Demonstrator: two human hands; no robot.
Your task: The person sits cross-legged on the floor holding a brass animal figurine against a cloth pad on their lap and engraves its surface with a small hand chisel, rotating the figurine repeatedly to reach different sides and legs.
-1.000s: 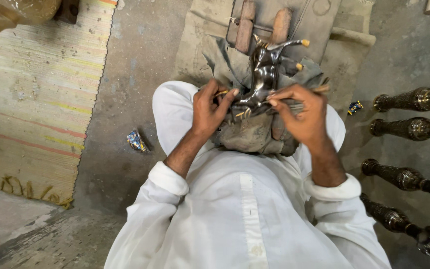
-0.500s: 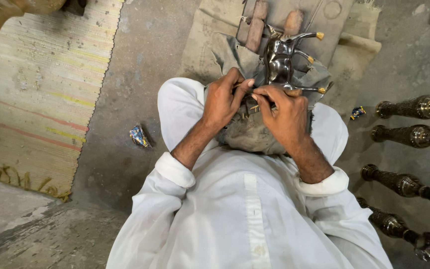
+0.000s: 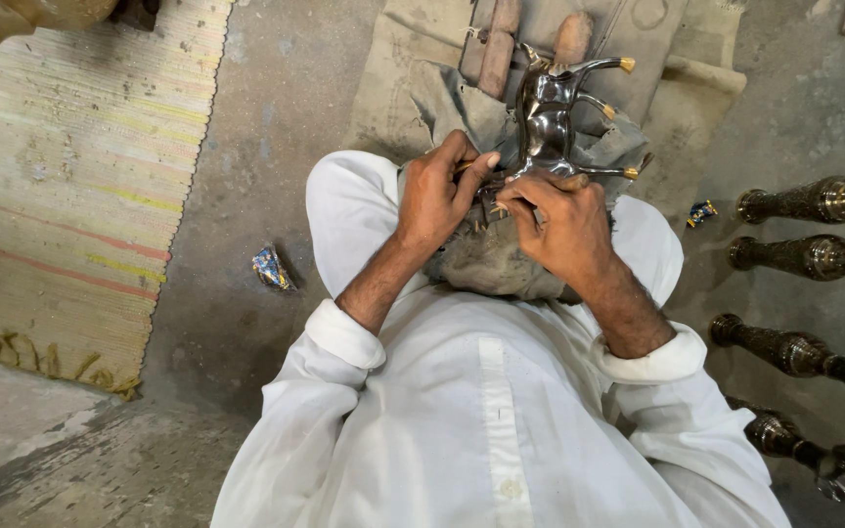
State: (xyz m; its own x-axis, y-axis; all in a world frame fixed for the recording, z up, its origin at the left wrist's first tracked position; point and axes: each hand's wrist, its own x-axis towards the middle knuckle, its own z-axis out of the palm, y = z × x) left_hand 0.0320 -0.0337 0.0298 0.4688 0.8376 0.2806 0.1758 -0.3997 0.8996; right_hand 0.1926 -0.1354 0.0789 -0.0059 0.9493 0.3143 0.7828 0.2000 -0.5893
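- Your left hand (image 3: 439,196) is closed, fingers curled and thumb pressed toward the forefinger, pinching a thin tool at the near end of the metal animal figurine (image 3: 550,122). The tool is mostly hidden between your fingers, so its kind cannot be told.
- Your right hand (image 3: 564,227) is closed too, its fingertips gripping the near end of the same figurine, just beside your left thumb.
- The figurine is polished and silvery, lying on its side on a grey cloth (image 3: 486,254) bunched in your lap, with its slender legs pointing right and ending in brass-coloured tips.
- Just beyond the figurine, two wooden tool handles (image 3: 498,44) lie on a dusty mat (image 3: 393,88) on the concrete floor.
- To your right, four ornate metal spindles (image 3: 804,200) lie in a row on the floor, well apart from your hands.
- A small crumpled blue wrapper (image 3: 272,267) lies on the floor to your left, near your left knee; a second one (image 3: 701,211) lies near the spindles.
- A striped woven rug (image 3: 61,176) covers the floor further left.
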